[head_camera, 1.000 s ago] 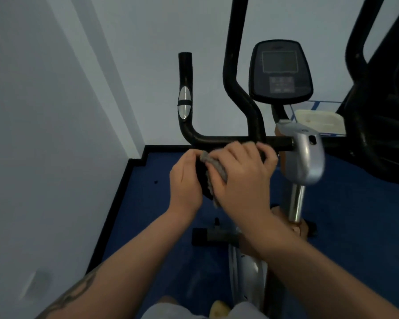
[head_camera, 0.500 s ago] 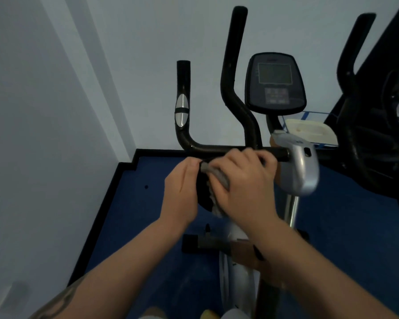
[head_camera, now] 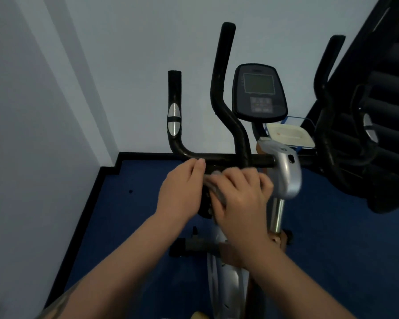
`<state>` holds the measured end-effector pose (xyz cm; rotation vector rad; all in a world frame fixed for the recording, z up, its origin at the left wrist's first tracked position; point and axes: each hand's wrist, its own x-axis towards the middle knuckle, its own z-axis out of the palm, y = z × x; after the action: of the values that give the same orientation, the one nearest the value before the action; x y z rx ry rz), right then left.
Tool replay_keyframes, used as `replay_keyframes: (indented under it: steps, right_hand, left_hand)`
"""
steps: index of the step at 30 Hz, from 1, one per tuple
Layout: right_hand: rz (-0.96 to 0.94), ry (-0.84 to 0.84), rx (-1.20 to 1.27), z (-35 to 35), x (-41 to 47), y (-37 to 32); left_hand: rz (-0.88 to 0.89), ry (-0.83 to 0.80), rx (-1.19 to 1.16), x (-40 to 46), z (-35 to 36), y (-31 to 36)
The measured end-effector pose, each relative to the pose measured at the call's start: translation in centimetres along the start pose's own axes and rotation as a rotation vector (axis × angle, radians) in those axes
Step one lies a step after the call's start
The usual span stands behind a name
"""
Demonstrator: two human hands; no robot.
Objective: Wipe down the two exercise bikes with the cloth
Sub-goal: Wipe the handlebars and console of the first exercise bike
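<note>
Blue-floored corner: right hand gripping cloth below first bike's handlebar, left hand curled alongside, hold unclear; second bike apparently pending.

Cloth: grey, bunched, pressed just below the handlebar.
Near bike: black handlebar, silver post, upright.
Second bike: black, at right, partly visible.

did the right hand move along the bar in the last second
Cannot tell. The right hand stays on the cloth just below the horizontal handlebar, left of the silver bracket; the camera itself shifted.
</note>
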<state>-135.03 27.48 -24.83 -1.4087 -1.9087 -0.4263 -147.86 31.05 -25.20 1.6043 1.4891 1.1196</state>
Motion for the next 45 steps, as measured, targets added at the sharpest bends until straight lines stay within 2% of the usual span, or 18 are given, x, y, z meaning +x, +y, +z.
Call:
replay_keyframes:
  steps: [4, 7, 10, 12, 15, 20, 23, 25, 30, 33, 36, 40, 42, 45]
  right_hand:
    - [-0.166, -0.071, -0.064, -0.7, 1.3, 1.2]
    - [-0.044, -0.096, -0.054, -0.5, 3.4, 1.1]
    - [0.063, -0.052, 0.011, -0.3, 0.8, 0.1]
    - [-0.001, -0.035, 0.023, -0.4, -0.7, 0.1]
    - [-0.065, -0.047, -0.021, -0.3, 1.6, 0.9]
    - [0.120, 0.016, 0.048, 0.5, 1.6, 0.0]
    - [0.009, -0.006, -0.005, 0.1, -0.3, 0.0]
    - [-0.070, -0.068, -0.051, -0.1, 1.3, 0.9]
    - [0.118, -0.023, -0.012, 0.5, 2.7, 0.0]
    - [0.058, -0.003, -0.003, 0.3, -0.1, -0.8]
    - [-0.029, -0.092, -0.068, -0.2, 2.0, 0.0]
    - [0.183, -0.127, -0.055, 0.4, 4.4, -0.9]
    - [0.186, -0.095, -0.018, 0.4, 2.3, -1.9]
    - [0.092, -0.097, 0.008, -0.2, 0.8, -1.5]
  left_hand:
    - [0.021, 0.068, -0.085, -0.5, 0.4, -0.1]
    - [0.042, 0.075, -0.060, -0.5, 0.4, -0.4]
    - [0.027, 0.044, -0.100, -0.5, 0.4, -0.7]
    - [0.017, 0.032, -0.114, -0.5, 0.3, -0.8]
    - [0.027, 0.028, -0.129, -0.3, 0.2, -1.0]
    - [-0.001, 0.020, -0.149, -0.3, 0.4, -1.0]
    - [0.004, -0.002, -0.147, -0.2, 0.1, -1.0]
    - [0.015, 0.003, -0.138, -0.1, 0.1, -0.8]
    - [0.026, 0.017, -0.145, -0.2, 0.2, -0.9]
    - [0.032, 0.011, -0.153, -0.3, 0.2, -0.9]
    - [0.037, 0.039, -0.165, -0.4, 0.3, -0.9]
    - [0.023, 0.079, -0.170, -0.5, 0.8, -0.9]
    - [0.019, 0.079, -0.192, -0.5, 0.8, -1.1]
    - [0.046, 0.083, -0.232, -0.5, 0.8, -1.1]
